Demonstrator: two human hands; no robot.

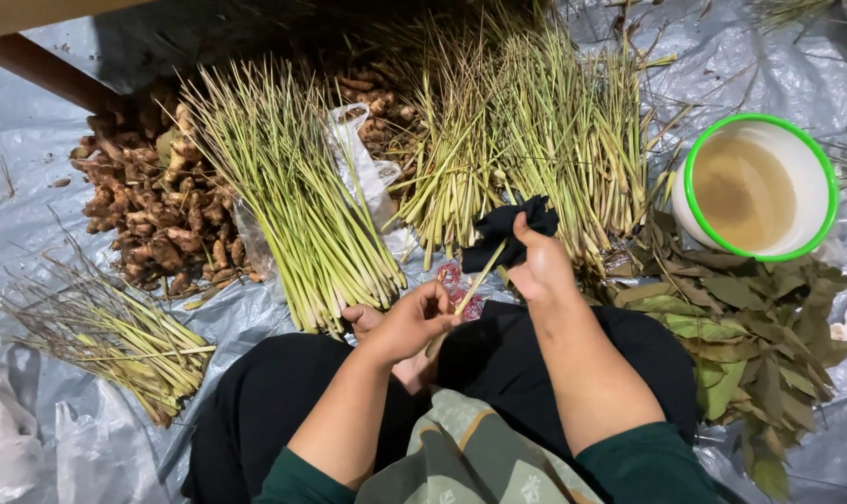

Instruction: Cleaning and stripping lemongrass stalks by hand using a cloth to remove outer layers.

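My left hand [409, 322] pinches the lower end of a single lemongrass stalk [481, 277] above my lap. My right hand [538, 266] grips a dark cloth [508, 227] wrapped around the upper part of that same stalk. Just beyond my hands lie two big heaps of green lemongrass stalks, one on the left [297, 196] and one on the right [526, 140]. A small red object [453, 280] lies under the stalk between my hands; what it is I cannot tell.
A pile of brown ginger-like roots [148, 205] sits at the left. Trimmed stalk scraps [115, 336] lie at the near left. A white bucket with a green rim [758, 187] holds murky water at right, beside dried leaves [750, 336]. Grey plastic sheeting [31, 187] covers the floor.
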